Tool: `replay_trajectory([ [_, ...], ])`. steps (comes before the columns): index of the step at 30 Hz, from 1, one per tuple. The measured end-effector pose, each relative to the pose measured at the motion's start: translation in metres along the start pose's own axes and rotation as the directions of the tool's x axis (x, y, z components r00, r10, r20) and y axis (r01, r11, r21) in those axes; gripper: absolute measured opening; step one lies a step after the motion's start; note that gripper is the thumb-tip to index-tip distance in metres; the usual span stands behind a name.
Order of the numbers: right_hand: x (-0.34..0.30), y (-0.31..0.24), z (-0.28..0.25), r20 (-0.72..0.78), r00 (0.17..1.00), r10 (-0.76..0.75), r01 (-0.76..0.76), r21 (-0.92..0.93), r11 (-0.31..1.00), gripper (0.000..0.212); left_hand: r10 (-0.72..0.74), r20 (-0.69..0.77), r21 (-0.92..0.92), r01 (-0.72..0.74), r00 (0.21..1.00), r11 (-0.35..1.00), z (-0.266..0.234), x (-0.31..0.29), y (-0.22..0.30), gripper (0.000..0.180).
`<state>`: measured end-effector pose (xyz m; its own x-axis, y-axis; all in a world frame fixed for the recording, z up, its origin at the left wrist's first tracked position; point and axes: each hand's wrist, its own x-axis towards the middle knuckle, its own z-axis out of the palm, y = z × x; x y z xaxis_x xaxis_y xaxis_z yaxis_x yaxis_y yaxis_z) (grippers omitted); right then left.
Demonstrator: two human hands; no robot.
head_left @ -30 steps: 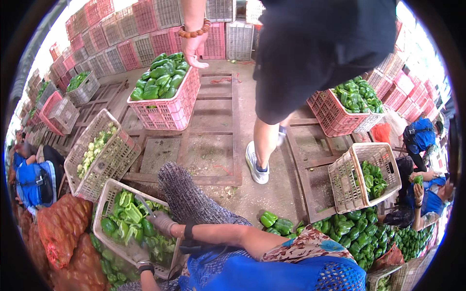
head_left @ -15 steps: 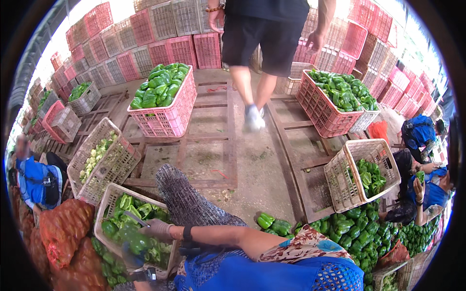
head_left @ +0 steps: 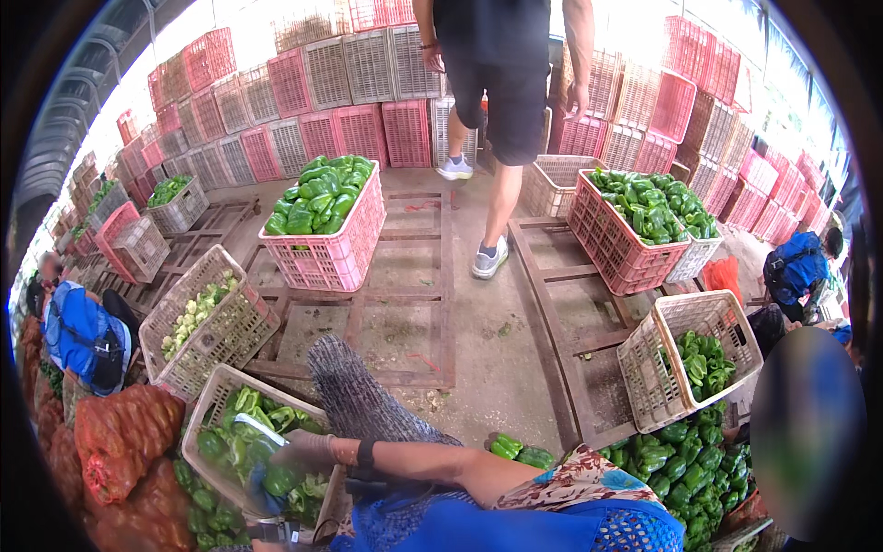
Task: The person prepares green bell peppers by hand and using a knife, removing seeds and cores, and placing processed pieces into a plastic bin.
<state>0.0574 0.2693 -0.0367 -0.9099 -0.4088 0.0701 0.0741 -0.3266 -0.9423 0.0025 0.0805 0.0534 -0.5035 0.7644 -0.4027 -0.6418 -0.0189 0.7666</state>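
Note:
A light-coloured crate (head_left: 197, 425) stands at my lower left with cut green pepper pieces and whole peppers in it. Over it, my right hand (head_left: 309, 453), in a greyish glove, is closed around a knife whose pale blade (head_left: 260, 429) points left. My left hand (head_left: 261, 495), in a bluish glove, is closed beside a green bell pepper (head_left: 279, 479) and seems to grip it. The two hands are close together, and motion blurs them. My left fingers are partly hidden by the pepper.
Red mesh sacks (head_left: 124, 442) lie left of the crate. A pile of green peppers (head_left: 681, 465) spreads at the right, near another crate (head_left: 644, 368). Full pink crates (head_left: 322, 262) stand on wooden pallets (head_left: 405, 375). A person (head_left: 497, 101) walks ahead; others sit at both sides.
The walking person has stepped farther away. My view has tilted up slightly. The knife blade has turned flatter and shows paler; both hands stay over the crate.

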Motion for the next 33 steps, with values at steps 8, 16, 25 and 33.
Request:
replay_trajectory([
  [8,-0.021,-0.081,0.039,-0.295,0.943,0.153,-0.123,0.119,0.985,0.031,-0.005,0.021,0.128,0.002,1.000,0.992,-0.004,0.001,0.015,0.049],
  [16,-0.028,-0.113,0.054,-0.237,0.950,0.202,-0.173,0.140,0.975,0.033,0.080,-0.026,0.127,-0.076,0.996,0.989,-0.018,-0.011,0.010,0.047],
  [25,0.047,-0.027,0.003,-0.387,0.918,0.084,-0.140,-0.118,0.983,0.030,0.320,-0.102,0.305,-0.276,0.942,0.911,-0.021,0.004,0.007,0.045],
  [33,0.048,-0.052,0.001,-0.589,0.807,0.048,-0.428,-0.527,0.734,0.054,0.611,-0.308,0.723,-0.237,0.729,0.649,-0.036,0.026,-0.006,0.038],
])
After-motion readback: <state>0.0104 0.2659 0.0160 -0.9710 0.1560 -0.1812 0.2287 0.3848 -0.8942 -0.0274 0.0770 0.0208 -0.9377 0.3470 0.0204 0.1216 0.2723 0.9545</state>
